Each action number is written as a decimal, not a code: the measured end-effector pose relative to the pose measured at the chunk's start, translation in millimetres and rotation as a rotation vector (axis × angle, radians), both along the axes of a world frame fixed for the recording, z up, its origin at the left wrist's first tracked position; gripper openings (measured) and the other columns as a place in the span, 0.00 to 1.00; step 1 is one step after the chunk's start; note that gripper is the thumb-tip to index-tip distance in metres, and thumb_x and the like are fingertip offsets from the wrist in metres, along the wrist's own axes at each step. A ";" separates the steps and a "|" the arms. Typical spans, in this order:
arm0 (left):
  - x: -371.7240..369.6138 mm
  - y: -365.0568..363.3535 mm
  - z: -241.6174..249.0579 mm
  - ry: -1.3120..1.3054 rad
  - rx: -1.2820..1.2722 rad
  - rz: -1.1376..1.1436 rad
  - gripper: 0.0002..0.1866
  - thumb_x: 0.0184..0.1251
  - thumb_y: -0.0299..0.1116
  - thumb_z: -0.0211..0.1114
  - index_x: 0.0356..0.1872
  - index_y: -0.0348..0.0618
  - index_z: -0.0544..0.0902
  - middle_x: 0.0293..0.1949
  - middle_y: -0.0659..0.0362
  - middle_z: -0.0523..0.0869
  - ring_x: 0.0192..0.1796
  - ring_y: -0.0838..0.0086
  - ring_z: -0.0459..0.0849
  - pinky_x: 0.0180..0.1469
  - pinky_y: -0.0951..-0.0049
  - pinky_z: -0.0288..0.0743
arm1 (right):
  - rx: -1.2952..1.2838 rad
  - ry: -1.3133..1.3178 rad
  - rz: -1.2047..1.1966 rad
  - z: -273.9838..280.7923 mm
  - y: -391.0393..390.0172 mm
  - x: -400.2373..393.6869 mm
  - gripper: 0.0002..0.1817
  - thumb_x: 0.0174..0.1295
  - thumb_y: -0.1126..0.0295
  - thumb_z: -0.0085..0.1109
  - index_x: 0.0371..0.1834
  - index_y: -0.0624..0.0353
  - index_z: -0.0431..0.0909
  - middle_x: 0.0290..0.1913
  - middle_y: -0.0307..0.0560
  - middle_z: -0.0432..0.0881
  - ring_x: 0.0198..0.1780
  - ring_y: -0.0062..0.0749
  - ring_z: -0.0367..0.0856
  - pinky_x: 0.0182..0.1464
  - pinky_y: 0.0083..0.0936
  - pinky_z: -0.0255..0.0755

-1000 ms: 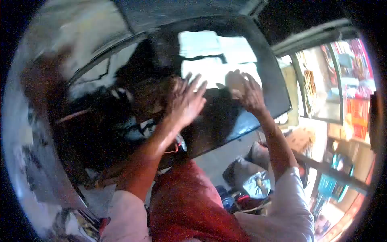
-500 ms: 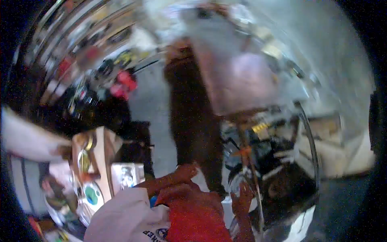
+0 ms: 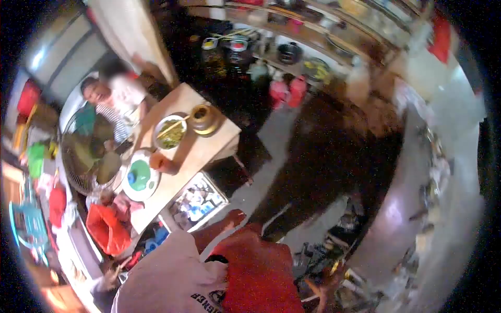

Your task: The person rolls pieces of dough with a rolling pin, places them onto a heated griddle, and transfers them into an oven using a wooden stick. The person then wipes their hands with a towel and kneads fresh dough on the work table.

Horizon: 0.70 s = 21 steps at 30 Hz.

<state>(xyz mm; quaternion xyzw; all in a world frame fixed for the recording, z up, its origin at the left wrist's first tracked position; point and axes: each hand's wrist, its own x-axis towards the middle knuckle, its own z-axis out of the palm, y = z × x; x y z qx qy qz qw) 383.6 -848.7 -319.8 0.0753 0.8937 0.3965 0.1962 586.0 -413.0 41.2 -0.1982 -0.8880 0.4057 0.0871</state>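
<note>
My left hand [image 3: 233, 218] reaches out from my white sleeve [image 3: 167, 271] and lies along the top edge of a red cloth [image 3: 255, 276] on my front. Whether its fingers grip the cloth I cannot tell. My right hand [image 3: 325, 286] is low at the bottom edge. Its fingers are spread and it holds nothing. It hovers over a dark clutter of small parts and wires [image 3: 334, 250]. A shallow box of small pale items [image 3: 198, 202] sits just beyond my left hand.
A wooden table [image 3: 201, 151] at the left carries a plate of food with chopsticks [image 3: 170, 133], a brass pot [image 3: 203, 119], an orange cup [image 3: 162, 163] and a green-lidded dish [image 3: 139, 176]. A person in white [image 3: 112, 94] sits behind it by a fan [image 3: 83, 156]. A red bag [image 3: 107, 229] lies below. A blurred dark shape [image 3: 329, 156] fills the middle.
The view has swung from a raised dark panel, where both hands were held up, down to the floor and table. Both hands have dropped low near my body.
</note>
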 end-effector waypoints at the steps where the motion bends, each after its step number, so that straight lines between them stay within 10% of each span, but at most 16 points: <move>1: 3.6 -2.8 31.7 -0.177 0.095 -0.016 0.12 0.71 0.37 0.62 0.49 0.42 0.84 0.43 0.51 0.88 0.46 0.54 0.86 0.51 0.57 0.80 | -0.006 0.002 0.044 -4.7 16.0 -15.5 0.34 0.72 0.66 0.55 0.78 0.59 0.54 0.77 0.52 0.56 0.76 0.49 0.59 0.76 0.43 0.56; 4: -9.3 0.2 76.2 -0.332 0.060 0.042 0.12 0.71 0.37 0.62 0.48 0.42 0.84 0.43 0.52 0.88 0.46 0.55 0.86 0.51 0.57 0.80 | 0.298 -0.374 0.119 -26.9 114.1 -72.9 0.34 0.70 0.62 0.59 0.75 0.62 0.58 0.73 0.56 0.63 0.74 0.49 0.61 0.74 0.42 0.59; 14: -109.3 78.1 90.3 -0.467 0.104 0.271 0.12 0.71 0.36 0.63 0.48 0.42 0.84 0.42 0.54 0.88 0.45 0.58 0.86 0.49 0.58 0.80 | 0.453 -0.025 -0.133 -118.7 252.5 -183.0 0.32 0.70 0.50 0.58 0.68 0.62 0.70 0.70 0.57 0.70 0.71 0.48 0.65 0.68 0.44 0.65; 17: -158.9 130.6 43.4 -0.568 0.605 0.382 0.12 0.70 0.36 0.63 0.47 0.42 0.84 0.41 0.54 0.88 0.45 0.59 0.86 0.48 0.58 0.80 | 0.430 0.064 -0.254 -107.4 248.4 -207.6 0.32 0.70 0.48 0.57 0.68 0.61 0.70 0.70 0.57 0.69 0.72 0.49 0.65 0.68 0.44 0.65; 19: -200.1 164.4 30.3 -0.758 0.834 0.312 0.12 0.70 0.36 0.63 0.47 0.42 0.84 0.41 0.54 0.87 0.45 0.59 0.86 0.48 0.59 0.80 | -0.001 0.601 -0.307 -88.2 228.6 -246.5 0.33 0.70 0.47 0.57 0.68 0.61 0.70 0.70 0.57 0.69 0.72 0.49 0.65 0.68 0.44 0.65; 21: -250.6 205.3 80.6 -0.357 0.693 0.201 0.16 0.71 0.40 0.65 0.52 0.41 0.83 0.46 0.55 0.86 0.46 0.65 0.85 0.49 0.64 0.80 | 0.535 -0.433 -0.359 -43.8 229.6 -264.1 0.36 0.61 0.52 0.67 0.70 0.56 0.70 0.71 0.57 0.70 0.66 0.51 0.70 0.69 0.50 0.62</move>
